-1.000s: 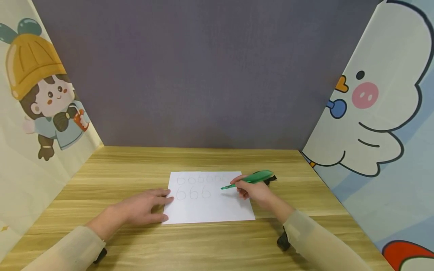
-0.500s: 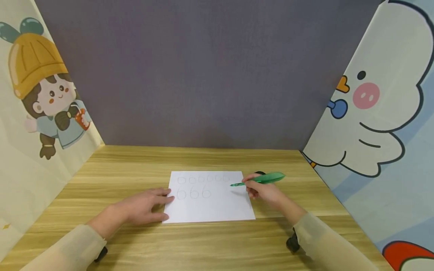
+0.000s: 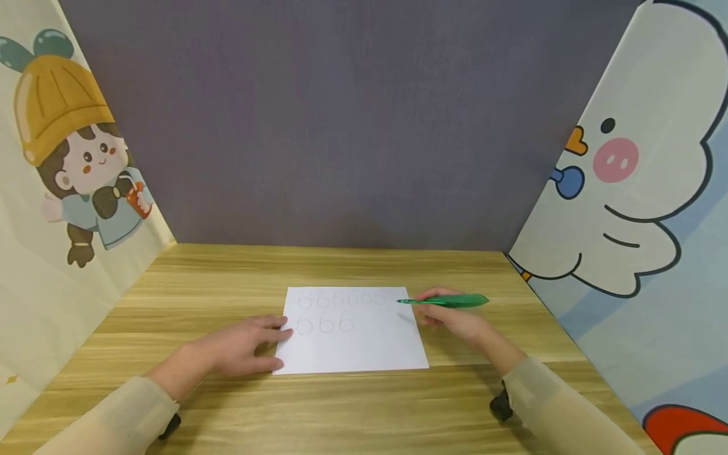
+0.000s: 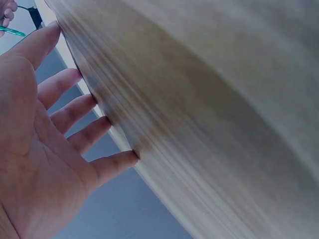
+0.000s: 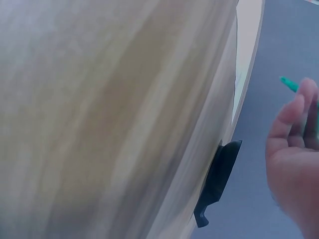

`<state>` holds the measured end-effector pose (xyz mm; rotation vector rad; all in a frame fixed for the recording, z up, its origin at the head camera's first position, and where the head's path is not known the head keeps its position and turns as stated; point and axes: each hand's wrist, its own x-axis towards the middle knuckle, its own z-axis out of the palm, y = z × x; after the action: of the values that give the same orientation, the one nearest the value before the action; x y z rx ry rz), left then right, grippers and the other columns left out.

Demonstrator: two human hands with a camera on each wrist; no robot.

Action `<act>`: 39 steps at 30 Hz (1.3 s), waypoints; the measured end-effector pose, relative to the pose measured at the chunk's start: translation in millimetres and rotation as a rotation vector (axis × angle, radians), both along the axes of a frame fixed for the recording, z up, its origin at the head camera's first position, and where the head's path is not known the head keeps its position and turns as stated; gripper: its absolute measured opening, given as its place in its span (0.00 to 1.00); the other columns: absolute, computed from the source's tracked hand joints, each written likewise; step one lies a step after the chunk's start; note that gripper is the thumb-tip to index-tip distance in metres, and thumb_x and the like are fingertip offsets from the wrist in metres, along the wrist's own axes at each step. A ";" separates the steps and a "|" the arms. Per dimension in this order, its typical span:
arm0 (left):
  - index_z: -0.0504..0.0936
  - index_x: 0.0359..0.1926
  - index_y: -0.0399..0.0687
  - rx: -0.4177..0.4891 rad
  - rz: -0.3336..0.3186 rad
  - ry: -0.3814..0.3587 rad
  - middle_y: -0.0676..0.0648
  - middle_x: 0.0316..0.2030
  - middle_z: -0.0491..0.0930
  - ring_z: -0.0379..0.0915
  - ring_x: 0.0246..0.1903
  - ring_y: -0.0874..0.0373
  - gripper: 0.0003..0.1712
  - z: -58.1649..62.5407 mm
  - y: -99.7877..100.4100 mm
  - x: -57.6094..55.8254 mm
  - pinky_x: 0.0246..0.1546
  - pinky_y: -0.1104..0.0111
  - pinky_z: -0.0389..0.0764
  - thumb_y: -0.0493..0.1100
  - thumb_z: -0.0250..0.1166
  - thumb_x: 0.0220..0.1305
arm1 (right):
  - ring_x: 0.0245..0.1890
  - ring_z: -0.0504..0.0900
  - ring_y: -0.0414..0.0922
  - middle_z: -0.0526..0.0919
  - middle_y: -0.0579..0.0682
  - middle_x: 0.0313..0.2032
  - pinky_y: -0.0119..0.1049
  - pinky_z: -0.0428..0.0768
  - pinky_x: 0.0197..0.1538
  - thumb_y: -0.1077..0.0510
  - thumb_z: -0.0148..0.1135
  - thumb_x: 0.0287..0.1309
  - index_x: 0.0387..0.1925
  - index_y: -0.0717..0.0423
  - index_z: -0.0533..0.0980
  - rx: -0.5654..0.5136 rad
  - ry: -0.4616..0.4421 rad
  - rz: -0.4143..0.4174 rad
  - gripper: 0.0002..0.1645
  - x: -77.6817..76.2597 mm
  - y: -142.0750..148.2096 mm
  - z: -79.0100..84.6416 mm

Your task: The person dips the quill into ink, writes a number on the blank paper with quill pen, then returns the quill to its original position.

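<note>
A white sheet of paper (image 3: 358,347) lies on the wooden table, bearing a row of small loop-shaped figures and, below it, several faint 6 shapes. On the paper's left edge rest the spread fingertips of my left hand (image 3: 244,347), thumb nearest me; the left wrist view shows the palm side of that hand (image 4: 45,134). My right hand (image 3: 455,319) pinches a green pen (image 3: 457,301) with a leaf-shaped end. The pen points left, its tip over the upper right of the paper. In the right wrist view, the hand (image 5: 294,149) and pen tip (image 5: 287,83) appear raised above the tabletop.
A black object (image 5: 218,181) lies on the table close to the right hand, hidden behind it in the head view. The wooden table (image 3: 341,411) ends at a grey back panel (image 3: 341,126). Cartoon-printed panels (image 3: 631,208) stand at both sides.
My right hand has moved right with the pen, uncovering the end of the upper row, and the pen has turned nearly level across the view. The left hand stays in place.
</note>
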<state>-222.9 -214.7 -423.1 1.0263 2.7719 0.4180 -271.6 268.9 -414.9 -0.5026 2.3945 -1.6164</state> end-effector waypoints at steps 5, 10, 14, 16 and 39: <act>0.77 0.78 0.45 0.000 0.006 -0.010 0.36 0.81 0.69 0.65 0.79 0.29 0.42 0.3 0.2 0.4 0.77 0.34 0.69 0.66 0.67 0.76 | 0.29 0.76 0.47 0.81 0.54 0.31 0.36 0.75 0.32 0.58 0.64 0.78 0.59 0.66 0.79 0.008 0.050 -0.018 0.18 2.1 4.0 0.9; 0.77 0.78 0.45 0.005 0.009 -0.017 0.36 0.81 0.69 0.64 0.79 0.30 0.42 0.5 0.3 1.2 0.77 0.34 0.69 0.66 0.67 0.76 | 0.28 0.75 0.49 0.80 0.56 0.31 0.37 0.75 0.31 0.57 0.65 0.79 0.61 0.67 0.79 0.009 0.075 -0.032 0.20 3.3 6.9 1.1; 0.77 0.78 0.45 0.009 0.010 -0.013 0.36 0.80 0.69 0.65 0.79 0.30 0.41 -0.3 0.5 0.7 0.77 0.34 0.69 0.66 0.67 0.76 | 0.32 0.78 0.55 0.82 0.54 0.34 0.41 0.83 0.37 0.53 0.66 0.79 0.62 0.64 0.80 0.024 0.108 -0.072 0.21 3.5 11.0 1.7; 0.77 0.78 0.45 0.009 0.015 -0.015 0.36 0.81 0.69 0.64 0.79 0.30 0.42 -0.7 0.4 0.2 0.78 0.34 0.68 0.66 0.66 0.76 | 0.33 0.80 0.54 0.84 0.52 0.35 0.41 0.84 0.39 0.50 0.67 0.78 0.62 0.62 0.81 0.028 0.118 -0.095 0.22 3.5 13.7 2.0; 0.76 0.78 0.45 0.004 0.021 -0.028 0.36 0.81 0.68 0.63 0.80 0.30 0.41 0.9 -0.2 -0.7 0.78 0.34 0.68 0.65 0.67 0.76 | 0.73 0.81 0.48 0.83 0.52 0.72 0.32 0.85 0.62 0.51 0.38 0.90 0.81 0.53 0.70 0.001 0.042 -0.071 0.30 0.3 31.6 0.8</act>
<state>-223.7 -214.9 -422.1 0.9848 2.7609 0.4368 -271.3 300.4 -414.1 -0.4602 2.4701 -1.6497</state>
